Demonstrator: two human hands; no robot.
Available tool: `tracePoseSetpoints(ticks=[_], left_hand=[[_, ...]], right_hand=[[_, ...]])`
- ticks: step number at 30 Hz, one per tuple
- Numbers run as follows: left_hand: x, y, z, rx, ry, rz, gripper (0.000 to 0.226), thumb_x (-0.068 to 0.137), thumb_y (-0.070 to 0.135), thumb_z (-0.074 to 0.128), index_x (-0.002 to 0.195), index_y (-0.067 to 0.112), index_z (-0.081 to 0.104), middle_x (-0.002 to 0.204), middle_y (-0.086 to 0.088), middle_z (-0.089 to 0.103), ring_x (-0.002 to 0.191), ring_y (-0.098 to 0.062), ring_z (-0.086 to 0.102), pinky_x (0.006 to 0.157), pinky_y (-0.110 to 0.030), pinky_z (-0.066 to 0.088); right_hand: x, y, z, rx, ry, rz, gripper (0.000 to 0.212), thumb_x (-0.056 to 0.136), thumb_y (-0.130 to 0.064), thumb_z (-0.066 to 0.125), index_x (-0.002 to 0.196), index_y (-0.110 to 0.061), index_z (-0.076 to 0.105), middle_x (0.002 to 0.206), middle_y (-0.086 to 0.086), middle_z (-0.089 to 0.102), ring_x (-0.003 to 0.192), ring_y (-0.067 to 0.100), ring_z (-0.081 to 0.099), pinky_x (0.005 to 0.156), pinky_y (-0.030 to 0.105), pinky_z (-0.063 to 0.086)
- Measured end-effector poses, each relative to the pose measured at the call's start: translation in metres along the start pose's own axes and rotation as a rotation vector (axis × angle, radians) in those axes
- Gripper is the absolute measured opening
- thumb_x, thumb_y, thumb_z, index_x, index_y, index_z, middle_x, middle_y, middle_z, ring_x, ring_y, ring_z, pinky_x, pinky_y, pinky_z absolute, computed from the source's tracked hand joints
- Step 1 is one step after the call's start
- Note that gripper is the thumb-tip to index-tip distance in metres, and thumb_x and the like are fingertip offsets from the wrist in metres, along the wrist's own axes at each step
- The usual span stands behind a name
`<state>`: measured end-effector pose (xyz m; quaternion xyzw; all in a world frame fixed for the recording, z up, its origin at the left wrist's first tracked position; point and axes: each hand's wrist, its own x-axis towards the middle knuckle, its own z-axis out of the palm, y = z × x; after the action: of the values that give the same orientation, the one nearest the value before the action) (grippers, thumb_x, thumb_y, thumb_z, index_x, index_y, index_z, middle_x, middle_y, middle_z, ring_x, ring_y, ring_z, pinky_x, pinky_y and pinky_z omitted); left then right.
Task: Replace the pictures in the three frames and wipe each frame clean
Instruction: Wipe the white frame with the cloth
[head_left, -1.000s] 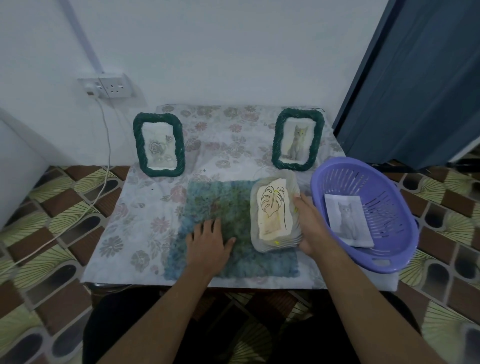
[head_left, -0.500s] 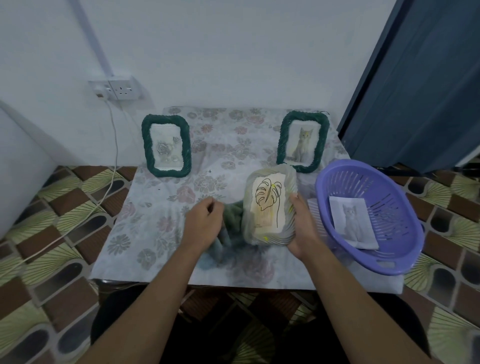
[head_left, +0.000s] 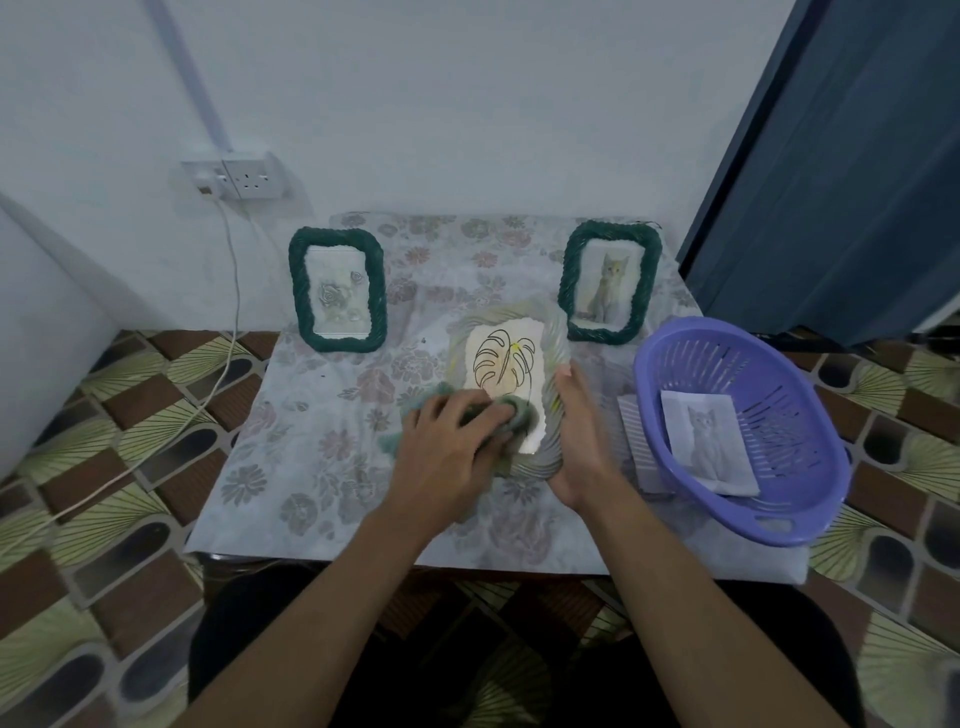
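Head view
Pale frame (head_left: 554, 340): it sits at the middle of the desk (head_left: 291, 441), tipped up towards the person, with the leaf picture (head_left: 503, 364) already in it.
Left hand (head_left: 447, 441): its fingers are curled over a bunched green cloth (head_left: 521, 414) and press it onto the lower part of the glass.
Right hand (head_left: 576, 431): it lies along the frame's right rim and braces it. Its fingers seem to pass behind the frame, and I cannot tell how far they curl.
Step in hand: wiping this frame, judging by the cloth on the glass.
Doing it well: work the cloth across the whole pane and then round the ridged rim, where dust probably lodges. Press lightly, since hard pressure on a tilted frame could push it out of the bracing hand.
Bracing: hold by the rim only, so no finger marks land on wiped glass.
Risk: a loose corner of cloth could drag over the desk cover and pick up grit.
Green frames: the rose frame (head_left: 298, 291) and the cat frame (head_left: 649, 280) stand upright at the back, well apart.
Basket (head_left: 810, 467): it is on the right, half over the desk edge, and holds a cat print (head_left: 709, 447). Keep the right elbow off it.
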<state>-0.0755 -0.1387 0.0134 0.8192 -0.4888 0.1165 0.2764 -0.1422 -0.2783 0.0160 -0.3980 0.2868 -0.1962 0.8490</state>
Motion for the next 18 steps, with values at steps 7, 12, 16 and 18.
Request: tracePoseSetpoints(ticks=[7, 12, 16, 18], left_hand=[[0.014, -0.007, -0.015, 0.02, 0.173, -0.214, 0.023, 0.088, 0.003, 0.064, 0.107, 0.013, 0.07, 0.104, -0.007, 0.06, 0.085, -0.027, 0.057, 0.058, -0.03, 0.043], [0.002, 0.014, -0.014, -0.092, 0.13, 0.016, 0.026, 0.093, 0.017, 0.05, 0.109, 0.012, 0.07, 0.105, -0.006, 0.059, 0.083, -0.024, 0.057, 0.058, -0.03, 0.047], [0.008, 0.003, -0.022, -0.014, 0.176, 0.005, 0.027, 0.091, 0.017, 0.049, 0.105, 0.012, 0.072, 0.103, -0.004, 0.059, 0.08, -0.026, 0.057, 0.053, -0.03, 0.047], [0.016, -0.003, -0.028, 0.02, 0.22, -0.099, 0.031, 0.09, 0.017, 0.047, 0.107, 0.012, 0.073, 0.103, -0.007, 0.06, 0.082, -0.028, 0.059, 0.052, -0.033, 0.049]], right_hand=[[0.0, 0.001, 0.008, -0.088, -0.014, -0.121, 0.074, 0.082, -0.062, 0.06, 0.148, -0.035, 0.041, 0.15, -0.001, 0.049, 0.138, 0.023, 0.048, 0.111, 0.056, 0.041], [-0.002, -0.012, 0.013, -0.028, -0.015, -0.16, 0.045, 0.107, -0.033, 0.042, 0.15, -0.019, 0.04, 0.136, 0.012, 0.062, 0.121, 0.033, 0.062, 0.102, 0.057, 0.049], [-0.008, -0.012, 0.01, -0.027, -0.043, -0.164, 0.044, 0.107, -0.033, 0.041, 0.149, -0.02, 0.042, 0.137, 0.01, 0.062, 0.123, 0.031, 0.062, 0.102, 0.054, 0.05], [-0.008, -0.01, 0.011, -0.04, -0.038, -0.163, 0.052, 0.102, -0.041, 0.047, 0.15, -0.025, 0.04, 0.142, 0.006, 0.057, 0.128, 0.028, 0.057, 0.105, 0.056, 0.047]])
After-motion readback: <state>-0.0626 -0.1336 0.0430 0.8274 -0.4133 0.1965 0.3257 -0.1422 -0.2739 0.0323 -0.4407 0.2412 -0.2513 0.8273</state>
